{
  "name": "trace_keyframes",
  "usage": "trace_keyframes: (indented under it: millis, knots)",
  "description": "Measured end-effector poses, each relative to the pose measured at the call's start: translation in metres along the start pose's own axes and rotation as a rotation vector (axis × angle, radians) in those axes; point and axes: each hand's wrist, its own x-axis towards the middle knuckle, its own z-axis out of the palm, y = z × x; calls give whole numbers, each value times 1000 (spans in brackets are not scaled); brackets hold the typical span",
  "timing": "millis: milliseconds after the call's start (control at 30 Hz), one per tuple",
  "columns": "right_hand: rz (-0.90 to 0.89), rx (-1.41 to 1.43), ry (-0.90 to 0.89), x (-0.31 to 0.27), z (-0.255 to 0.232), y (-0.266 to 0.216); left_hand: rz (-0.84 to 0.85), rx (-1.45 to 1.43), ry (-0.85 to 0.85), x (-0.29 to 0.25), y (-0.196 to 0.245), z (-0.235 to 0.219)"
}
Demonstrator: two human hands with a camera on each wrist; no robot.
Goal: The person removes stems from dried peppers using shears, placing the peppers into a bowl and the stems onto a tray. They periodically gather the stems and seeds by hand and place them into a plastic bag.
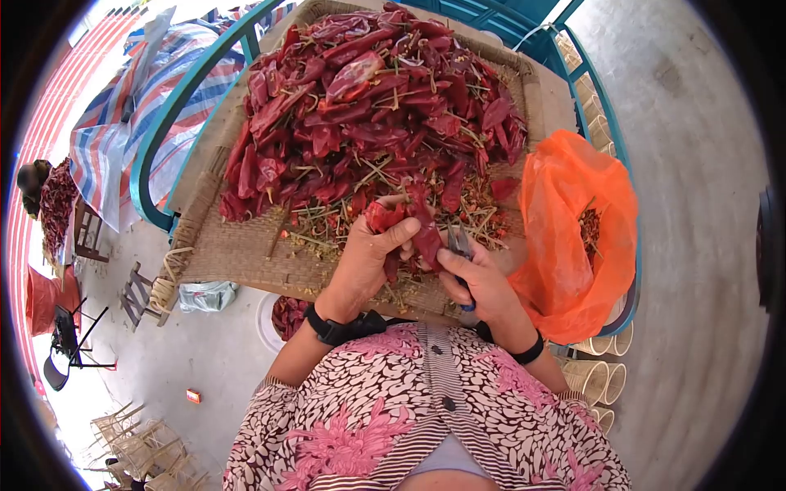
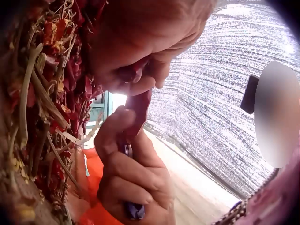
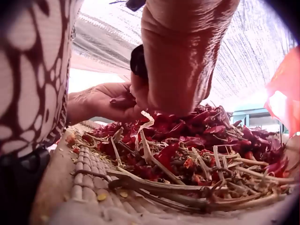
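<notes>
My left hand (image 1: 363, 260) grips dried red chili peppers (image 1: 383, 216) near the front edge of the woven tabletop (image 1: 233, 254). One long chili pepper (image 1: 426, 229) spans between the two hands; its wrinkled body also shows in the left wrist view. Curled round small scissors with a blue handle (image 2: 135, 210), my right hand (image 1: 485, 282) has its thumb against that long pepper. The scissors' grey blades (image 1: 459, 241) point away from me. Just beyond both hands rises a large heap of dried chili peppers (image 1: 368, 106).
Cut stems and seeds (image 3: 201, 173) litter the woven top before the heap. At the right hangs an orange plastic bag (image 1: 573, 282) with bits inside. Teal metal rails (image 1: 147, 155) flank the top. A low wooden stool (image 1: 135, 295) stands on the floor at left.
</notes>
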Motion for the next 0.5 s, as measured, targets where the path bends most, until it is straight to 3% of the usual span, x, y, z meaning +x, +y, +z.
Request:
trace_keyframes:
  millis: [133,167,300,400,500]
  knots:
    - [-203,-246,244,5,10,-10,122,350,75,-12,7,6]
    - [-283,-226,223,8,16,-13,159,481,83,-14,8,7]
    - [-378,-445,83,19,29,-19,379,551,-24,-13,-7,0]
    - [-545,-550,48,26,25,-10,424,646,-16,-15,-7,-7]
    - [-825,-880,112,27,27,-11,335,614,64,-18,-6,1]
